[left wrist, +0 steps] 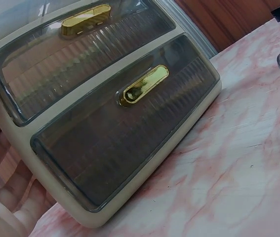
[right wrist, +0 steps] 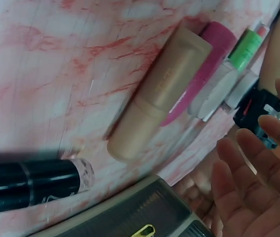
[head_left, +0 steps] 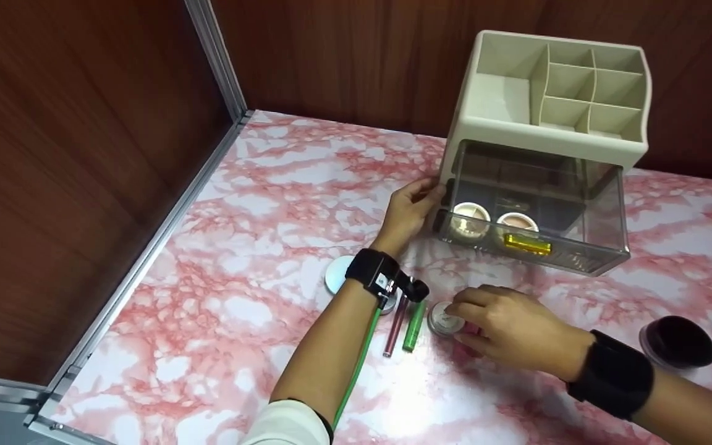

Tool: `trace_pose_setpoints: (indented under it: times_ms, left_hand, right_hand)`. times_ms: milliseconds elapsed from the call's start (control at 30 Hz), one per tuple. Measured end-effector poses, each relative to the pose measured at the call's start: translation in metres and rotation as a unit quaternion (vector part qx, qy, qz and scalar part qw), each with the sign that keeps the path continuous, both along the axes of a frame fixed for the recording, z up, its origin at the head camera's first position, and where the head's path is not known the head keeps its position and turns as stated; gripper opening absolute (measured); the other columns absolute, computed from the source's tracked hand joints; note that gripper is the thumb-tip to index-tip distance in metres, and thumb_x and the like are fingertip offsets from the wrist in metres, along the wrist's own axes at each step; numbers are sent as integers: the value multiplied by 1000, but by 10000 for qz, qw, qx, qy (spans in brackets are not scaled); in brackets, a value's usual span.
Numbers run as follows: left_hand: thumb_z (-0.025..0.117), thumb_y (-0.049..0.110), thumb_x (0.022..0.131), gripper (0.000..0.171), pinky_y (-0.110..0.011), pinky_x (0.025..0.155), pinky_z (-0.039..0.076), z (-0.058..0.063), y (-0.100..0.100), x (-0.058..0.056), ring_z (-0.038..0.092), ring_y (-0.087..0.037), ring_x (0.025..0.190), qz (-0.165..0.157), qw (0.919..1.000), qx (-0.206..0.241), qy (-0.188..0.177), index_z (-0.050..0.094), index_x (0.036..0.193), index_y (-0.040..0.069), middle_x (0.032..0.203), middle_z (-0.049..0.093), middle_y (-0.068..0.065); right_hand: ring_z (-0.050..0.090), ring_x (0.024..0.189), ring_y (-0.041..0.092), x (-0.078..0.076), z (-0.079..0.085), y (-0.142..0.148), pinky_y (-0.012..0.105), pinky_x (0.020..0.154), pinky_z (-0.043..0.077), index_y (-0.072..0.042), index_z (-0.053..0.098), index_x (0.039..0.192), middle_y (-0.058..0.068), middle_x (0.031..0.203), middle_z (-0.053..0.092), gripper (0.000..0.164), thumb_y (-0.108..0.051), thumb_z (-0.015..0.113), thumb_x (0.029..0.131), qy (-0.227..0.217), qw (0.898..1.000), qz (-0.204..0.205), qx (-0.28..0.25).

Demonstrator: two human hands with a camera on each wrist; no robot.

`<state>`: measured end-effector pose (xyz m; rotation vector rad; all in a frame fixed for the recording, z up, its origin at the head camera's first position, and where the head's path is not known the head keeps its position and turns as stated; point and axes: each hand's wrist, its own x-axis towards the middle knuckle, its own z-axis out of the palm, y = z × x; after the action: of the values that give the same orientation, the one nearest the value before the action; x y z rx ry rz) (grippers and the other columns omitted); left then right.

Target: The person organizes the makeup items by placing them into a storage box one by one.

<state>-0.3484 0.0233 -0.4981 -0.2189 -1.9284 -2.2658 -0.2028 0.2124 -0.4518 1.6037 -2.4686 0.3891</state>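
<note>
My left hand [head_left: 411, 213] rests against the left side of a cream cosmetics organizer [head_left: 547, 135], thumb at the front edge in the left wrist view. The organizer's upper smoky drawer [head_left: 584, 261] is pulled out, with two round pots, one pale [head_left: 471, 221] and one peach [head_left: 518, 222], inside behind the gold handle [head_left: 528, 244]. Over the table in front, my right hand [head_left: 504, 327] hovers beside a small round jar [head_left: 442, 320] and a pink tube [head_left: 471, 337]. Its fingers are spread and hold nothing in the right wrist view, where a beige tube [right wrist: 162, 94] lies beside the pink one.
A green tube [head_left: 415, 326] and a thin dark-red tube [head_left: 396, 327] lie by my left forearm, which partly covers a pale disc [head_left: 336, 275]. Far right stands a black-lidded container [head_left: 677, 342]. Wood panels [head_left: 356, 62] bound the marbled table. The lower drawer [left wrist: 100, 133] is closed.
</note>
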Motion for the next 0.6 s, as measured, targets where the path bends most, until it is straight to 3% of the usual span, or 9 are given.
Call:
trace_pose_setpoints:
  times_ms: [367,600]
  left_hand:
    - [71,25,90,33,-26,84,51,2,0,1,62,-15,95,-5,9999,33,-159,68,116,4,103,68,-1]
    - [72,28,89,34,-26,84,51,2,0,2,62,-15,97,-30,9995,55,-300,69,116,7,103,68,0]
  right_hand:
    - [63,84,16,-7,-15,-8,33,71,56,-10,69,104,0,101,61,34,-20,82,74,-79,9999,-61,141]
    - [63,86,17,-10,-19,-12,34,70,56,-13,69,105,0,102,62,36,-30,81,76,-90,9992,-237,311]
